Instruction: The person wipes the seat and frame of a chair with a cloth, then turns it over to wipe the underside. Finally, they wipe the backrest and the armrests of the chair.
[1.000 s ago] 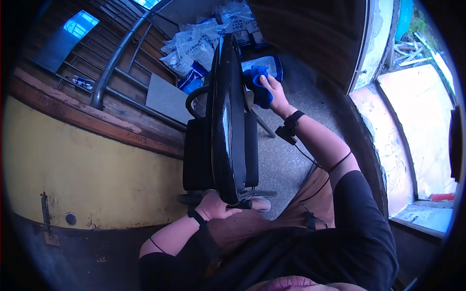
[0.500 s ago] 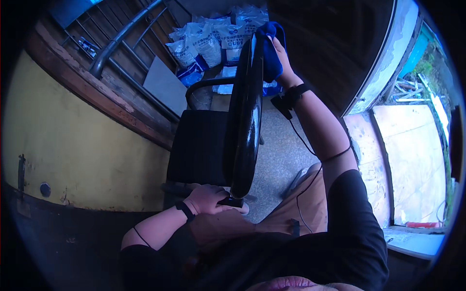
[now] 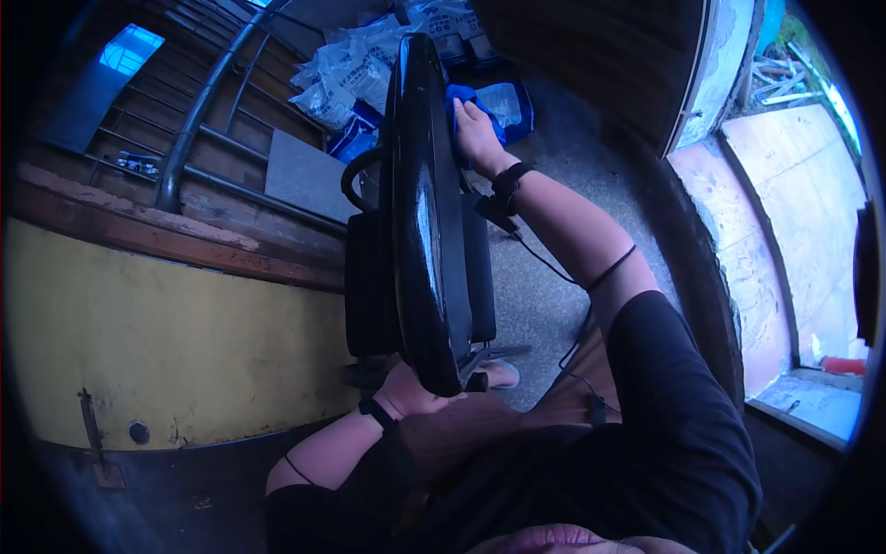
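A black office chair (image 3: 420, 231) stands before me, its tall glossy-edged backrest seen almost from above. My right hand (image 3: 477, 138) is closed on a blue cloth (image 3: 460, 93) and holds it to the right face of the backrest, near the far end. At the near end, my left hand (image 3: 413, 391) is closed on the chair below the backrest. Some of its fingers are hidden behind the backrest, and the part they grip is hard to make out. The seat (image 3: 365, 277) shows to the left of the backrest, with a curved armrest (image 3: 353, 180) farther off.
Several white and blue plastic sacks (image 3: 365, 69) lie beyond the chair. Metal railings (image 3: 198, 111) and a grey board (image 3: 300, 175) stand at the left, above a yellow wall panel (image 3: 185, 332). A doorway at the right opens onto a pale slab (image 3: 784, 166).
The chair's backrest has turned and shifted left in view. My right hand has moved nearer with the cloth, down the backrest's face. My left hand stays at the near end.
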A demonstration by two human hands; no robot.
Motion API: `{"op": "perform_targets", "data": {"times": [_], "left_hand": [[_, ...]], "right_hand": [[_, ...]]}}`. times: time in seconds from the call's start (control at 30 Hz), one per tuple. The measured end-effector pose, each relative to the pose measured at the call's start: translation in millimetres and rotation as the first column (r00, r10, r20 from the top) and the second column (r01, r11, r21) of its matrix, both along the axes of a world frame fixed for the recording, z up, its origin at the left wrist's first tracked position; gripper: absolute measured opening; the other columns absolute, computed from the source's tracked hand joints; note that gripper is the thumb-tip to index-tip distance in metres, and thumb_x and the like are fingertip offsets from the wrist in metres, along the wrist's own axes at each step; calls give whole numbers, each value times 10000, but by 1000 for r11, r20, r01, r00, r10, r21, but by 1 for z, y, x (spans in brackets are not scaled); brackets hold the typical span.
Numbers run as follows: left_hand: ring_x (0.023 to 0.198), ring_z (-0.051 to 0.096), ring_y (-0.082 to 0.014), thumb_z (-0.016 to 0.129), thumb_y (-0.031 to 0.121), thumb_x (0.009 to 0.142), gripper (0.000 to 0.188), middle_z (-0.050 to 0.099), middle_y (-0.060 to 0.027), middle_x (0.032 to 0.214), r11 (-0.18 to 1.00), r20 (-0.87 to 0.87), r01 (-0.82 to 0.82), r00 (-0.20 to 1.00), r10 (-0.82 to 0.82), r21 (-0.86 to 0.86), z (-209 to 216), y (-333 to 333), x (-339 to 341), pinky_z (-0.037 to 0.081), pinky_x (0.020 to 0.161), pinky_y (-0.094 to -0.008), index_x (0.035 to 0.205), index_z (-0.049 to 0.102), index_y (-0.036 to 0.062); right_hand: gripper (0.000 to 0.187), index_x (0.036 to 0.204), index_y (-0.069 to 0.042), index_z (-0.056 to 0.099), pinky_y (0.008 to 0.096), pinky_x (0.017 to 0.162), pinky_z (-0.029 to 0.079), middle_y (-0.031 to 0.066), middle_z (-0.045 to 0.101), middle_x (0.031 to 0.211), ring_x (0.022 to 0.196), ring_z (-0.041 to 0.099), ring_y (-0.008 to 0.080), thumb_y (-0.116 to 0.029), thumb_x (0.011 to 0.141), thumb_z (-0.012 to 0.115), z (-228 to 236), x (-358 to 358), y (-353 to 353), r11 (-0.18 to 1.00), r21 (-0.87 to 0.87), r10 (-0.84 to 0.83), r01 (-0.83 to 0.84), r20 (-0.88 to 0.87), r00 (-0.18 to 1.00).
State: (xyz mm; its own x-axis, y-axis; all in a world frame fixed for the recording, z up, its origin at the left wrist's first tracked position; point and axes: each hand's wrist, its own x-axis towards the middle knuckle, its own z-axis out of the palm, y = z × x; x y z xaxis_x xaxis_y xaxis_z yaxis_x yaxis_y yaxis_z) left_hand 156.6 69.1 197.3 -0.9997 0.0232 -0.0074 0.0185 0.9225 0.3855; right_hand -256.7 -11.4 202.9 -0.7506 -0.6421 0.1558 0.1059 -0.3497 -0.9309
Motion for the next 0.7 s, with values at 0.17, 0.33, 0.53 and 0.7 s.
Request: {"op": "perform_targets", "data": {"times": [0.17,0.33,0.53,0.7], "left_hand": [[788,698,-287,718,495,865,328,713,-73,875,997,23,17,1000,-15,-73,30,10,-11,554,701,-400,920,732,172],[805,696,-304,700,507,869,387,698,-98,873,1000,-44,2,999,-3,-27,15,9,-4,563,713,-399,993,709,141],[836,700,-315,695,519,866,442,699,-102,907,995,43,-31,998,35,-91,25,7,-1,572,746,-415,1047,690,116],[845,701,-324,709,520,852,452,707,-101,920,996,8,-51,999,51,-70,25,11,0,573,751,-432,1049,696,113]], "right_hand": [[469,1347,-50,579,320,1039,424,69,632,1278,1167,561,170,-407,1110,388,134,16,66,958,-269,117,-95,68,991],[313,1045,-77,601,289,872,438,-13,592,952,888,501,99,-343,1107,449,126,45,96,858,-467,181,-216,-120,976],[440,1484,-17,389,364,1123,375,126,507,1439,1319,494,218,-246,1109,407,79,201,206,822,-522,243,-228,-39,969],[612,1602,6,135,439,1251,132,199,121,1686,1550,171,330,-128,1078,421,18,248,234,768,-563,187,-305,-259,948]]}}
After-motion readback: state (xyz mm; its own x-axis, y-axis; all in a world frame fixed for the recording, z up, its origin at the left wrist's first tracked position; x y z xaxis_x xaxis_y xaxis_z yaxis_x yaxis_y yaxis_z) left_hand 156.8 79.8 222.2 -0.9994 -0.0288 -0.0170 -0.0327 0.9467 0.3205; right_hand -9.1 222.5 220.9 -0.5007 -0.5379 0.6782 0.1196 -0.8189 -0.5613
